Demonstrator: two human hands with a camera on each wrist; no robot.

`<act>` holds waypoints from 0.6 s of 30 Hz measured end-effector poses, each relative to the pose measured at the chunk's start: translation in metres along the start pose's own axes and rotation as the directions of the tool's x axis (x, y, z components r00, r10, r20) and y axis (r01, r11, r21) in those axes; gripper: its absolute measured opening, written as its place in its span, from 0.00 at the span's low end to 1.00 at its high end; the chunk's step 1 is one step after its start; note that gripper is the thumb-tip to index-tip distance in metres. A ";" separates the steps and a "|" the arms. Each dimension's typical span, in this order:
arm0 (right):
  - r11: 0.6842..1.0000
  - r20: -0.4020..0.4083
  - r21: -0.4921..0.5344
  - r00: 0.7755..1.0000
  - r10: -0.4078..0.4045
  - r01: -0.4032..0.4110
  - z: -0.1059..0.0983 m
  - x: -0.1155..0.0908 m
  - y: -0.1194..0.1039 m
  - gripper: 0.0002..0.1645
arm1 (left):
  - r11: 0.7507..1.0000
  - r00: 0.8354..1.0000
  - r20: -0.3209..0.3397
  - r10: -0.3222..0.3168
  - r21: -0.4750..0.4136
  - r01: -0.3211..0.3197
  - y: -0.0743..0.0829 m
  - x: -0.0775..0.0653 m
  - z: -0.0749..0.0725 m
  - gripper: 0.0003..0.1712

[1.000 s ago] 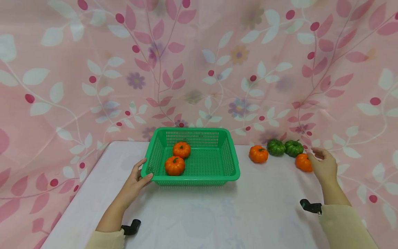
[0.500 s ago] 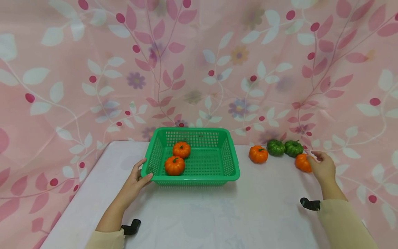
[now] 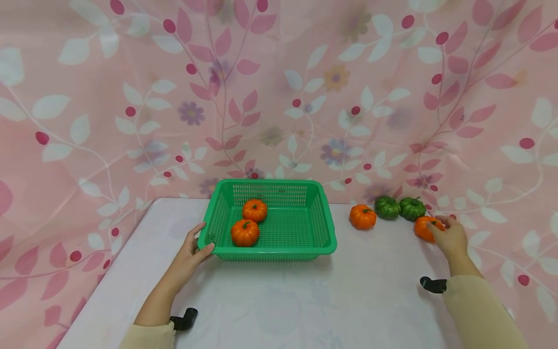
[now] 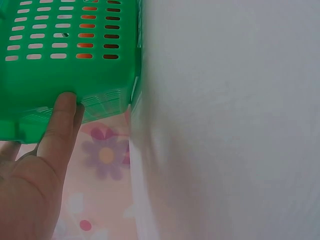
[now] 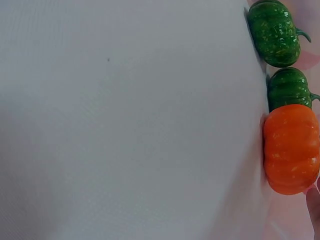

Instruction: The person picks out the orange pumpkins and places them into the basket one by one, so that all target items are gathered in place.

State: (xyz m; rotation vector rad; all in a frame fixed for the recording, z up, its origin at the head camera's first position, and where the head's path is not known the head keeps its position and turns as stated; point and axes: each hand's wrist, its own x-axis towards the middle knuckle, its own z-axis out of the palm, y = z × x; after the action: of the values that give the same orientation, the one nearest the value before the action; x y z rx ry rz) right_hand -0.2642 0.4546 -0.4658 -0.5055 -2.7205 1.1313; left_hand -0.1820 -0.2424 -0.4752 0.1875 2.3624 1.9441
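My left hand (image 3: 190, 253) holds the near left corner of a green plastic basket (image 3: 270, 250), thumb at the front rim and fingers along the left side. In the left wrist view a finger (image 4: 59, 130) lies against the slotted basket wall (image 4: 65, 75). Two small orange pumpkins (image 3: 245, 233) sit in the basket's left half. On the right, my right hand (image 3: 453, 241) is at an orange pumpkin (image 3: 424, 228), thumb and fingers spread about its right side. The right wrist view shows a fingertip (image 5: 313, 202) at the edge of that pumpkin (image 5: 291, 150).
Two green pumpkins (image 3: 387, 207) stand side by side at the table's back edge, left of the right hand. Another orange pumpkin (image 3: 363, 217) stands between them and the basket. A white cloth covers the table (image 3: 279, 300); a pink floral curtain (image 3: 279, 97) hangs behind.
My right hand has moved slightly left and down, closer over the right-hand orange pumpkin, and more of that pumpkin shows. My left hand and the basket have stayed in place.
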 end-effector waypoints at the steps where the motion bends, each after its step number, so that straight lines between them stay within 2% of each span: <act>1: 1.000 0.002 -0.005 1.000 -0.004 0.004 0.000 0.000 0.001 0.41 | 1.000 1.000 0.000 -0.001 -0.001 0.001 0.000 0.000 0.000 0.44; 8: 1.000 0.002 -0.030 1.000 -0.008 0.009 0.003 0.002 0.007 0.43 | 1.000 1.000 0.002 -0.004 -0.002 0.004 0.000 0.000 0.000 0.44; 18: 0.997 0.104 -0.033 0.992 0.071 -0.068 -0.001 0.009 0.010 0.51 | 1.000 1.000 0.002 -0.009 -0.013 0.009 0.001 0.000 0.001 0.45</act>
State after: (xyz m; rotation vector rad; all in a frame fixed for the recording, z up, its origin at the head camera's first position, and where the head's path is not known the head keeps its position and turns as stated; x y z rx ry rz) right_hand -0.2703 0.4650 -0.4719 -0.5650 -2.8337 1.1673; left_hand -0.1815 -0.2415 -0.4741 0.1781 2.3447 1.9539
